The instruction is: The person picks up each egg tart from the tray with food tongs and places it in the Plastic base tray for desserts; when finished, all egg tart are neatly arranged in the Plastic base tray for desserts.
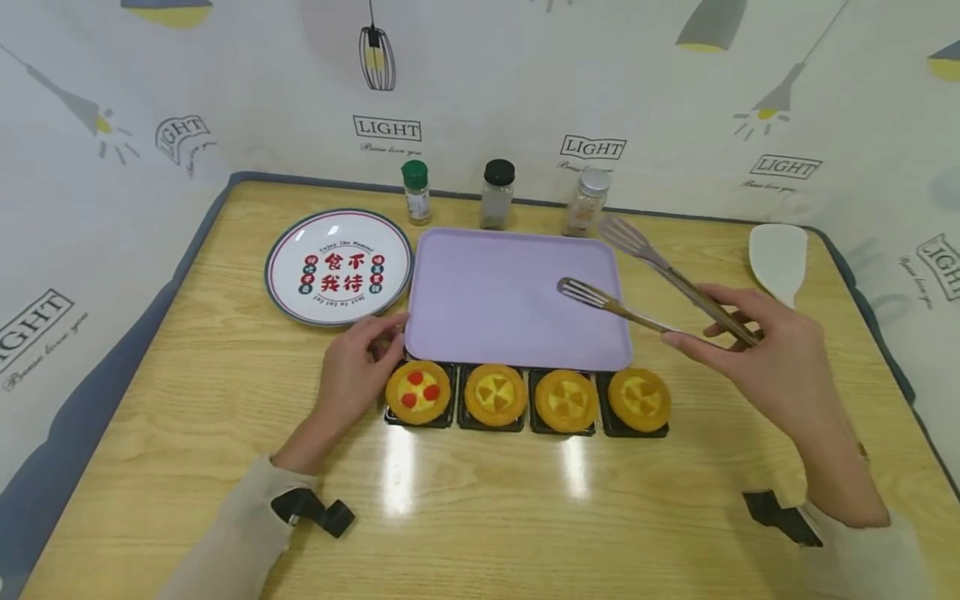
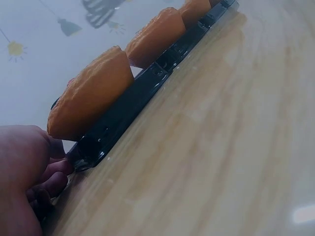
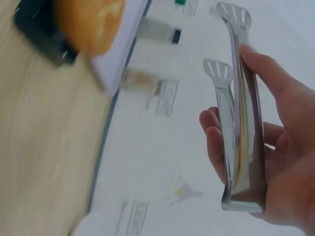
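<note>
My right hand (image 1: 780,358) grips metal tongs (image 3: 246,157) with slotted ends, their two arms spread apart. One arm (image 1: 630,312) of the tongs reaches over the right part of a lilac tray (image 1: 487,292); the other points toward the tray's far right corner. At that tray's near left corner is my left hand (image 1: 356,367), fingers bent loosely, fingertips at the edge. Close beside it, a tart with red pieces (image 1: 418,392) sits on a small black base (image 2: 115,120). Several yellow-topped tarts (image 1: 495,395) on black bases continue the row to the right.
A white plate with red lettering (image 1: 341,287) lies left of the tray. Behind the tray stand a green-capped jar (image 1: 417,196), a black-capped jar (image 1: 497,200) and a silver-capped jar (image 1: 587,204). A white paddle (image 1: 778,254) lies far right. Printed cloth walls border the wooden table (image 1: 480,525).
</note>
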Demonstrator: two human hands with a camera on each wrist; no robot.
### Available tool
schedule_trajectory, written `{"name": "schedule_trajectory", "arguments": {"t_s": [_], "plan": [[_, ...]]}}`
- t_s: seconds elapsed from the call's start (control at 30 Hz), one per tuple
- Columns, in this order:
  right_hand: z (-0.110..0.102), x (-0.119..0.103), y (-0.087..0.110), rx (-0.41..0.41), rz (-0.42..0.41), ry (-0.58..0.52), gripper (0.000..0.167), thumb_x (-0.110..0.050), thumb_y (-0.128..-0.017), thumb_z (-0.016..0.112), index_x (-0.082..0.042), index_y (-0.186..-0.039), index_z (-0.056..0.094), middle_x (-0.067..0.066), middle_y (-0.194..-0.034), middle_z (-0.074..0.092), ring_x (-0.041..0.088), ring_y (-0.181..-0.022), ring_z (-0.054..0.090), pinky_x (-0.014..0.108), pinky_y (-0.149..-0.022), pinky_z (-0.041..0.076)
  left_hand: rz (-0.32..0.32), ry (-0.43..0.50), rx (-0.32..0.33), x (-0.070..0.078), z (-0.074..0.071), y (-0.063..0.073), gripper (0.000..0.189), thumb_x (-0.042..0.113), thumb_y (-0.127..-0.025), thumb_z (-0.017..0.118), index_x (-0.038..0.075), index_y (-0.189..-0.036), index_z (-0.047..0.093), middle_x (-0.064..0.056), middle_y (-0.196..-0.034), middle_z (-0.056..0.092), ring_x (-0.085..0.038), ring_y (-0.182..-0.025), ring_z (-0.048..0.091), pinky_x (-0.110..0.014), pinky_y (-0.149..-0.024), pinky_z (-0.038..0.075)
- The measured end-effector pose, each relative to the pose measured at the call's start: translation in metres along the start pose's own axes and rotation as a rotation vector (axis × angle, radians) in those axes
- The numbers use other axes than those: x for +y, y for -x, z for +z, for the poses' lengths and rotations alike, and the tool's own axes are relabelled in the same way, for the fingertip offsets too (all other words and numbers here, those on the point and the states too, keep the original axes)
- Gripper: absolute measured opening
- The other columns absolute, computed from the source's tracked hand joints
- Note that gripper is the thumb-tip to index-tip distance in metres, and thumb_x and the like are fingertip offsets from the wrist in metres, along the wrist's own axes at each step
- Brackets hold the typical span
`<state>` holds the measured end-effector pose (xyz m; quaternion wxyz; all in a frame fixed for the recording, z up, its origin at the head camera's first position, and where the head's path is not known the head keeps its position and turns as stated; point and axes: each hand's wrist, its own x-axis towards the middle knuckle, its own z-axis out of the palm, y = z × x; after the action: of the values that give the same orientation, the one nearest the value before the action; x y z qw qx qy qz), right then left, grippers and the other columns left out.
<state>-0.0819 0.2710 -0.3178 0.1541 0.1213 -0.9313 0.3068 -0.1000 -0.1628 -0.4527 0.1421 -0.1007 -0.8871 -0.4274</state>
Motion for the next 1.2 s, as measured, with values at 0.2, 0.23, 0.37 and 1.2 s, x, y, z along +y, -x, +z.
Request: {"name": "schedule_trajectory", "arguments": {"t_s": [0.2,0.23,0.37,1.2], "plan": [[-0.013,0.045,0.011,-0.023,0.305,0.103,0.063,-0.044,-0.078,0.082,-0.015,-0.131,0.063,0.010,-0.105,0.068,0.009,-0.078,0.053,0.020,-0.050,0.040,-0.013,0.003,-0.005,0.000,0.001,0.000,0.028,0.010,-0.091,0.069,0.010,-0.119,0.071,0.001,-0.084,0.060,-0.013,-0.067,0.053,-0.026,-0.056,0.045],[-0.013,0.052,0.012,-0.039,0.347,0.115,0.067,-0.047,-0.079,0.079,-0.012,-0.132,0.061,0.011,-0.110,0.066,0.013,-0.081,0.052,0.021,-0.050,0.040,-0.015,0.003,-0.006,0.000,0.001,0.000,0.028,0.010,-0.091,0.069,0.010,-0.119,0.070,0.001,-0.084,0.060,-0.013,-0.067,0.053,-0.025,-0.056,0.045],[-0.011,0.075,0.013,-0.120,0.467,0.141,0.077,-0.057,-0.082,0.072,-0.003,-0.134,0.055,0.018,-0.114,0.060,0.026,-0.088,0.051,0.028,-0.052,0.042,-0.015,0.008,-0.003,0.000,0.000,0.000,0.028,0.009,-0.090,0.070,0.009,-0.118,0.071,0.000,-0.084,0.060,-0.013,-0.067,0.053,-0.025,-0.056,0.044],[0.021,0.123,0.011,-0.228,0.391,0.113,0.076,-0.050,-0.085,0.072,0.007,-0.131,0.053,0.025,-0.118,0.053,0.039,-0.098,0.054,0.039,-0.068,0.043,0.002,0.010,0.000,0.001,0.000,0.000,0.028,0.009,-0.090,0.071,0.009,-0.118,0.071,0.000,-0.085,0.061,-0.013,-0.066,0.053,-0.024,-0.055,0.044]]}}
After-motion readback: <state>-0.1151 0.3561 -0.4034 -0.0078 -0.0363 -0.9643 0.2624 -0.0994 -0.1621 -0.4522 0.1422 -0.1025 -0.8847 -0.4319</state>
